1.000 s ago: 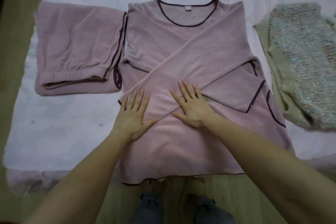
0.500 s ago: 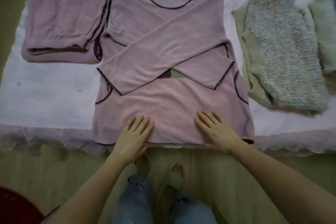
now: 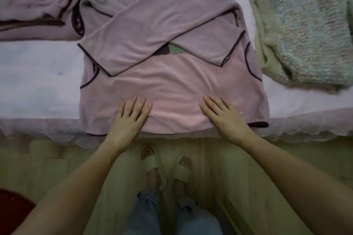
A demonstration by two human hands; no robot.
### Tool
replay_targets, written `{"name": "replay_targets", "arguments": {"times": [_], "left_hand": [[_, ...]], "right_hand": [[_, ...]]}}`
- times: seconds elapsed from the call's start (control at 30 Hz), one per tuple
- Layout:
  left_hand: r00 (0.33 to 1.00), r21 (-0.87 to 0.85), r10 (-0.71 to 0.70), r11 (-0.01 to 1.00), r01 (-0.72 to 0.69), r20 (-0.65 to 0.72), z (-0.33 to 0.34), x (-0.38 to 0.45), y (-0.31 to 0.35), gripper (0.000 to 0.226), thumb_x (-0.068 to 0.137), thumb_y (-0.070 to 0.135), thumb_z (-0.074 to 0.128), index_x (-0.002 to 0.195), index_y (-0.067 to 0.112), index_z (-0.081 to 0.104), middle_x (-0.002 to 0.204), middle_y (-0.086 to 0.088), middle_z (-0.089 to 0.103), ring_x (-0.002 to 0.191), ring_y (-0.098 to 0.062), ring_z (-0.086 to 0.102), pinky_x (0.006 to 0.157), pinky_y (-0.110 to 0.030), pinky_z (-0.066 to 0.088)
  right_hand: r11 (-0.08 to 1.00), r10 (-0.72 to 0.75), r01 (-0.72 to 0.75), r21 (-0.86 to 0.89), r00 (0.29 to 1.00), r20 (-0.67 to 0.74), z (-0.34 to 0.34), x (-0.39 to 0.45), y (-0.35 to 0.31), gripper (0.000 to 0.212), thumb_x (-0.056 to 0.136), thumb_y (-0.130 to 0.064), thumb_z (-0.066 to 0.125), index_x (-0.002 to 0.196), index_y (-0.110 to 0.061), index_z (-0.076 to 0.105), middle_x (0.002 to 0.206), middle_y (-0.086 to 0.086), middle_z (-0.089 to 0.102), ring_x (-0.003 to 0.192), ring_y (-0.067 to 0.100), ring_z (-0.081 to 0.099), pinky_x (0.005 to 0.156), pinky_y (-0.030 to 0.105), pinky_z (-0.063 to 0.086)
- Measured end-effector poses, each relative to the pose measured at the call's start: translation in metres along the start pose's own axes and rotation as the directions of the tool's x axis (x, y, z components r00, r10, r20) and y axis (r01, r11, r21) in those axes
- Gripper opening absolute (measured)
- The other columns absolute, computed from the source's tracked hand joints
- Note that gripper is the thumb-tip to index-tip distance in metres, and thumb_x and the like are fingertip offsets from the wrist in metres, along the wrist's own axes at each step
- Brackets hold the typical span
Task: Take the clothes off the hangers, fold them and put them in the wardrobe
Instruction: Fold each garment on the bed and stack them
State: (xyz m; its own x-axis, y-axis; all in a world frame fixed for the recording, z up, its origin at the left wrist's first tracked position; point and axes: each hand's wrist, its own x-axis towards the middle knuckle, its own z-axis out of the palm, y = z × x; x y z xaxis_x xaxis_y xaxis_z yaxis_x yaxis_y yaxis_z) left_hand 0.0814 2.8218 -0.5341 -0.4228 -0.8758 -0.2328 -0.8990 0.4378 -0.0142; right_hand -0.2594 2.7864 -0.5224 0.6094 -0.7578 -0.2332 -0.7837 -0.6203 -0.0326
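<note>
Both flat, empty hands, left hand (image 3: 127,120) and right hand (image 3: 225,118), have slid from the crossed sleeves to six o'clock on the soft pink long-sleeved velour top (image 3: 172,86), probably readying the hem fold.

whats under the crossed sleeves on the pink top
Under the crossed sleeves lies the pink top itself; a green and dark patch peeks out at the gap. The rest of it is covered.
</note>
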Motion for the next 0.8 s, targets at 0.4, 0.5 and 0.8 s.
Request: {"name": "replay_targets", "arguments": {"times": [0.4,0.5,0.8], "left_hand": [[0.841,-0.127,-0.457,0.853,0.507,0.289,-0.128,0.002,-0.035,0.023,0.094,0.013,0.043,0.104,0.013,0.063,0.112,-0.010,0.064,0.105,-0.029,0.059,0.070,-0.033,0.038],[0.774,-0.350,-0.575,0.691,0.632,0.264,-0.146,0.011,-0.047,0.025,0.091,0.009,0.042,0.101,0.006,0.064,0.106,-0.018,0.064,0.100,-0.036,0.060,0.074,-0.031,0.042],[0.926,-0.007,-0.326,0.943,0.333,0.191,-0.178,0.088,-0.093,0.031,0.081,0.003,0.056,0.110,0.013,0.051,0.118,-0.005,0.055,0.116,-0.029,0.045,0.074,-0.036,0.044]], "right_hand": [[0.734,0.570,-0.649,0.203,0.750,0.336,-0.111,-0.001,0.019,0.024,0.099,-0.009,0.038,0.096,-0.009,0.061,0.107,0.017,0.063,0.102,0.032,0.059,0.075,0.033,0.037],[0.572,0.666,-0.746,0.340,0.665,0.339,-0.138,0.010,0.030,0.028,0.097,-0.001,0.035,0.105,0.005,0.061,0.113,0.025,0.060,0.105,0.036,0.056,0.080,0.034,0.039],[0.936,0.351,-0.352,-0.019,0.925,0.142,-0.182,0.091,0.060,0.036,0.051,-0.023,0.079,0.082,-0.016,0.061,0.085,0.006,0.059,0.085,0.027,0.058,0.063,0.035,0.042]]}}
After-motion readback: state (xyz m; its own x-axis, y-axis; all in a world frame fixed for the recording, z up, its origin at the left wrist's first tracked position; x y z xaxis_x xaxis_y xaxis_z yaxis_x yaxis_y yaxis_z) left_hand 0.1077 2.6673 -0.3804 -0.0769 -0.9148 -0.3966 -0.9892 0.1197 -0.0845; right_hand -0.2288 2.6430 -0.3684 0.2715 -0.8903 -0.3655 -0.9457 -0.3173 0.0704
